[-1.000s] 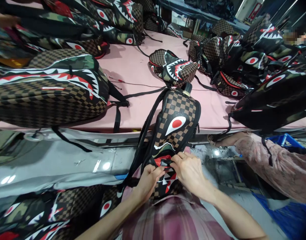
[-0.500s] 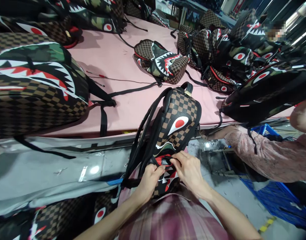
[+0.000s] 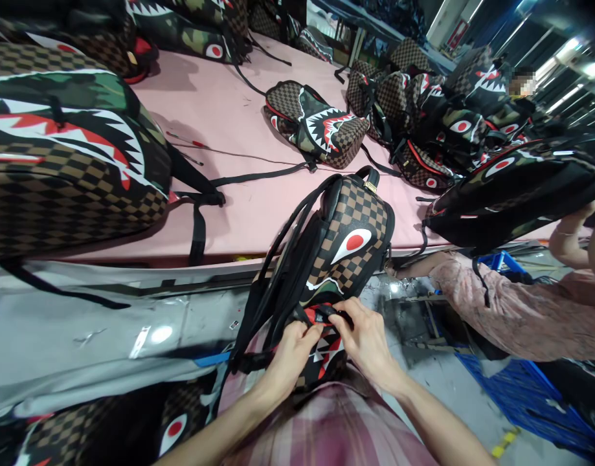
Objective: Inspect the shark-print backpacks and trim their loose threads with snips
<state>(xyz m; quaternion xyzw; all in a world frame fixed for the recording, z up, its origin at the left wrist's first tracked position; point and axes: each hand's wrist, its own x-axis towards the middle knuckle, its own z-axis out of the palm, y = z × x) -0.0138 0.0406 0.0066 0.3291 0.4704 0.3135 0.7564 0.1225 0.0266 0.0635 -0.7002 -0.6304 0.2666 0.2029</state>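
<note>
A brown-and-black checkered backpack with a red-and-white eye print leans against the table edge and my body. At its side is an open pocket with red lining and a small dark label or zipper end. My left hand pinches the pocket's lower left edge, thumb and fingers together. On the pocket's right side, my right hand grips the black edge between thumb and fingers. Exactly what lies under the fingertips is hidden.
A pink table holds a small shark-print backpack, a large one at left and a pile at right. A person's patterned sleeve and blue crate are on the right; more bags lie lower left.
The view has shifted slightly. Both hands remain at the pocket, with the right fingers slightly changed on its edge. At right, the other person's arm and black bag have moved a little.
</note>
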